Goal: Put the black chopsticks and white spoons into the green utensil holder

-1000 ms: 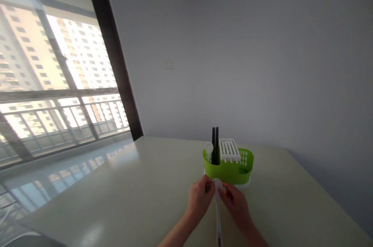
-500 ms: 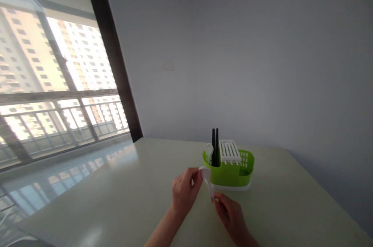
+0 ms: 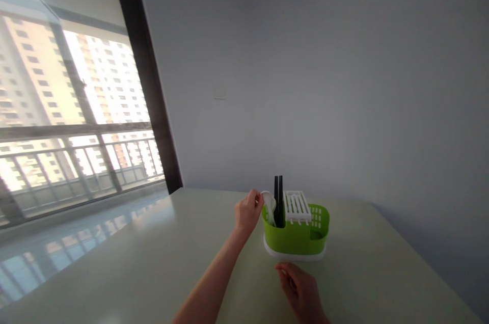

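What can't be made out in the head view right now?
- Lower ends of the white spoon and black chopsticks: hidden by the green caddy wall.
- Left hand fingertip contact with the spoon: too small.
- Right hand palm: faces away from the camera.

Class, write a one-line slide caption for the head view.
Left hand sets a white spoon into a green caddy; right hand rests empty on the table.

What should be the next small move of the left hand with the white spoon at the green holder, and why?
Probably release the white spoon and draw the left hand back. The spoon appears to stand already in the left compartment of the green holder, beside the black utensils, with fingers only at its top. The right hand rests on the table, holding nothing.
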`<state>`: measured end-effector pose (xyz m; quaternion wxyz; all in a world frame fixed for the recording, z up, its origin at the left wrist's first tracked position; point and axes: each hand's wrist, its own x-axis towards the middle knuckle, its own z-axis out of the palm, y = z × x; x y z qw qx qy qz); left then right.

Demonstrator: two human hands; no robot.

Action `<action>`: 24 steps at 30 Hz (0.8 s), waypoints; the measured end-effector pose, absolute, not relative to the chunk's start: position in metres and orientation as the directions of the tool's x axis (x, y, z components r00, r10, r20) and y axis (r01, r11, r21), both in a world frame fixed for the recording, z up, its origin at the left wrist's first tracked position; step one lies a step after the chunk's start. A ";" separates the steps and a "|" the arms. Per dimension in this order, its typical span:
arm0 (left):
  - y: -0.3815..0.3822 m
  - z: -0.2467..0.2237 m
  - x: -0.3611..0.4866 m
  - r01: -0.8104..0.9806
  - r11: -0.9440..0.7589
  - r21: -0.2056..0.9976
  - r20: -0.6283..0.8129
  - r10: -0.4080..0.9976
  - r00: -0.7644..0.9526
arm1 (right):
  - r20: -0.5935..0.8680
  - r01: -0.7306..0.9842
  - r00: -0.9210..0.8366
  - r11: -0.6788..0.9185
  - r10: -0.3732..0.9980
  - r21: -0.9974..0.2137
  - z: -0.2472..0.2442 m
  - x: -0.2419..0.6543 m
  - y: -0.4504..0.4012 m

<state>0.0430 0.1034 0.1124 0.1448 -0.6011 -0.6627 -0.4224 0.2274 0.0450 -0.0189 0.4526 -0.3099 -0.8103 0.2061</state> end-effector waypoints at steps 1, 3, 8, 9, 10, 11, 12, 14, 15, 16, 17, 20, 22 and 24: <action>0.106 0.107 0.043 0.916 -0.050 0.398 0.666 0.702 -0.251 | 0.608 0.316 -0.403 0.728 0.684 -0.609 -0.019 0.227 0.045; 0.109 0.100 0.044 0.907 0.007 0.422 0.600 0.747 -0.285 | 0.608 0.313 -0.412 0.732 0.679 -0.606 -0.020 0.226 0.045; 0.114 0.092 0.043 0.892 0.060 0.448 0.519 0.795 -0.314 | 0.606 0.320 -0.429 0.740 0.670 -0.592 -0.021 0.224 0.046; 0.115 0.091 0.044 0.890 0.064 0.451 0.511 0.799 -0.316 | 0.605 0.324 -0.432 0.741 0.669 -0.588 -0.021 0.224 0.046; 0.116 0.090 0.044 0.888 0.070 0.454 0.499 0.806 -0.319 | 0.603 0.327 -0.436 0.742 0.668 -0.585 -0.021 0.223 0.046; 0.116 0.090 0.045 0.887 0.079 0.455 0.486 0.813 -0.321 | 0.601 0.329 -0.437 0.741 0.669 -0.585 -0.020 0.223 0.045; 0.116 0.089 0.045 0.886 0.091 0.454 0.470 0.821 -0.325 | 0.600 0.330 -0.437 0.741 0.669 -0.585 -0.020 0.223 0.045; 0.117 0.090 0.047 0.888 0.113 0.446 0.442 0.835 -0.329 | 0.601 0.329 -0.438 0.742 0.668 -0.585 -0.019 0.223 0.044; 0.116 0.090 0.047 0.890 0.120 0.439 0.435 0.839 -0.328 | 0.601 0.330 -0.439 0.742 0.668 -0.584 -0.019 0.223 0.044; 0.116 0.091 0.048 0.895 0.123 0.430 0.436 0.839 -0.325 | 0.600 0.332 -0.440 0.742 0.668 -0.582 -0.019 0.223 0.044; 0.115 0.092 0.048 0.901 0.119 0.418 0.445 0.837 -0.317 | 0.598 0.335 -0.444 0.743 0.667 -0.579 -0.020 0.223 0.044; 0.109 0.094 0.044 0.922 0.084 0.377 0.504 0.817 -0.280 | 0.588 0.347 -0.446 0.736 0.674 -0.581 -0.021 0.224 0.045; 0.099 0.091 0.039 0.925 0.068 0.374 0.541 0.794 -0.277 | 0.582 0.348 -0.440 0.727 0.684 -0.591 -0.022 0.226 0.047; 0.084 0.080 0.032 0.912 0.095 0.399 0.542 0.778 -0.318 | 0.583 0.351 -0.415 0.714 0.698 -0.605 -0.022 0.228 0.049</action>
